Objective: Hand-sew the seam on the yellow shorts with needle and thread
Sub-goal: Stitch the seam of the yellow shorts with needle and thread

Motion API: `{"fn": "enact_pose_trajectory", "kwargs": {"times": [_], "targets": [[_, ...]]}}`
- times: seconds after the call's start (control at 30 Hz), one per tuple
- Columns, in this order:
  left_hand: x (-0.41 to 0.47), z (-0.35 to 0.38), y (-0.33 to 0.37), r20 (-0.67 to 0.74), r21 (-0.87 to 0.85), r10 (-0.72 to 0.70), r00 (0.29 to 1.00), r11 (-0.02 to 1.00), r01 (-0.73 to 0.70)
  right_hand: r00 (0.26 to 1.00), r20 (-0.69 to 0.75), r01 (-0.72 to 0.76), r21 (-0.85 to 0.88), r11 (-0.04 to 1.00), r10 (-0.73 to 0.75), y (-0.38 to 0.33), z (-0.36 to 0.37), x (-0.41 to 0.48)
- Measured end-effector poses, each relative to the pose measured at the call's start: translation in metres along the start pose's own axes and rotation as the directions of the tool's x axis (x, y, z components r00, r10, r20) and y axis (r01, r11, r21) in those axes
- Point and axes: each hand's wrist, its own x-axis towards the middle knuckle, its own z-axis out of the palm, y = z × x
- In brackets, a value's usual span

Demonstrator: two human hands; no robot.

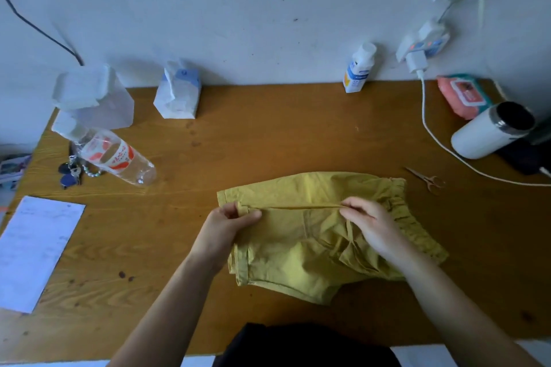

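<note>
Yellow shorts (298,235) on wooden table (268,134), seam ridge pinched by left hand (229,220) and right hand (366,223), needle indiscernible

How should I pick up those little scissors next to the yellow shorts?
Take the small scissors by the ring handles, the end nearer the person. They lie flat on the table, pointed blades aiming away and left, so reaching down from the right side probably keeps fingers off the tips.

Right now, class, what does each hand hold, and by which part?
Both hold the yellow shorts by one raised fold: the left hand pinches it at the leg hem, the right hand nearer the waistband.
</note>
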Motion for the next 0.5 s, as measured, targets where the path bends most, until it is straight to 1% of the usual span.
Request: {"fn": "enact_pose_trajectory", "kwargs": {"times": [0.1,0.17,0.23,0.37,0.5], "targets": [[-0.011,0.011,0.014,0.134,-0.042,0.088,0.987,0.996,-0.083,0.999,-0.004,0.035,0.076,0.997,-0.035,-0.013,-0.017,-0.018],[-0.020,0.023,0.022,0.175,-0.044,0.146,0.974,0.989,-0.141,0.997,-0.030,0.078,0.111,0.991,-0.075,-0.023,-0.028,-0.028],[-0.027,0.032,0.028,0.171,-0.046,0.189,0.967,0.982,-0.184,0.991,-0.061,0.127,0.123,0.984,-0.121,-0.032,-0.038,-0.036],[-0.038,0.048,0.032,0.136,-0.017,0.238,0.962,0.971,-0.238,0.972,-0.094,0.222,0.051,0.974,-0.217,-0.041,-0.057,-0.045],[-0.045,0.066,0.027,0.082,-0.029,0.259,0.962,0.966,-0.258,0.966,-0.108,0.240,0.046,0.970,-0.234,-0.042,-0.069,-0.046]]}}
